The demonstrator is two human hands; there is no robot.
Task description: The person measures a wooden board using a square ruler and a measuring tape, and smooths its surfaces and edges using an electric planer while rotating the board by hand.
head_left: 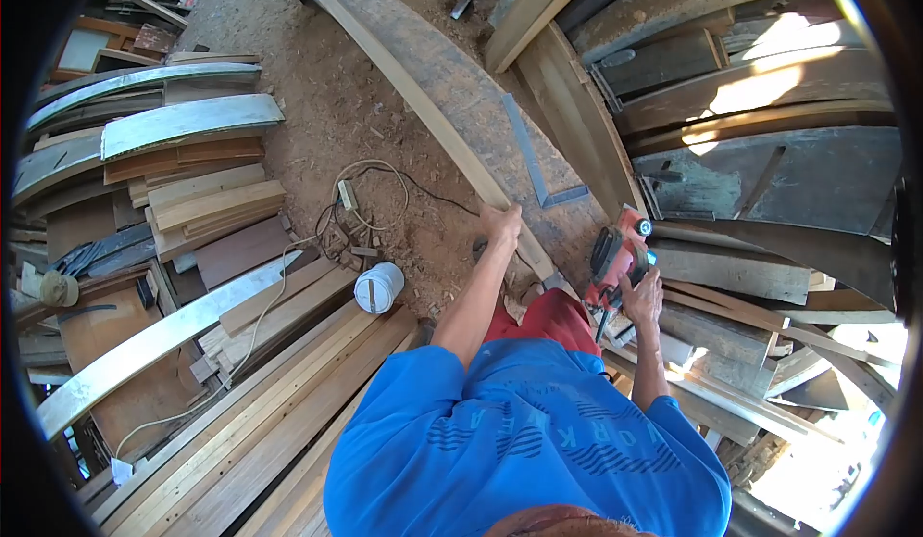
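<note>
Clasping a long wooden plank (461, 152) near its closer end, the left hand (502, 226) has its fingers curled over the wood, the forearm reaching forward from a blue shirt (538, 422). The right hand (642, 297) is closed around the rear part of a red and black power tool (617, 253), which sits to the right of the plank's near end; whether the tool touches the wood cannot be told from this angle. The plank runs away from the person toward the upper left, along the left edge of a broad, dusty work surface (433, 56). On that surface lies a metal square (526, 148), its corner pointing back toward the person, between the plank and the tool. Red shorts (543, 318) show just below the plank's near end. On the ground (312, 85) to the left, littered with shavings, a cable (406, 191) loops near a white socket block (347, 195), and a white bucket (379, 288) stands beside stacked boards (317, 369). More timber (750, 181) is piled along the right side.
</note>
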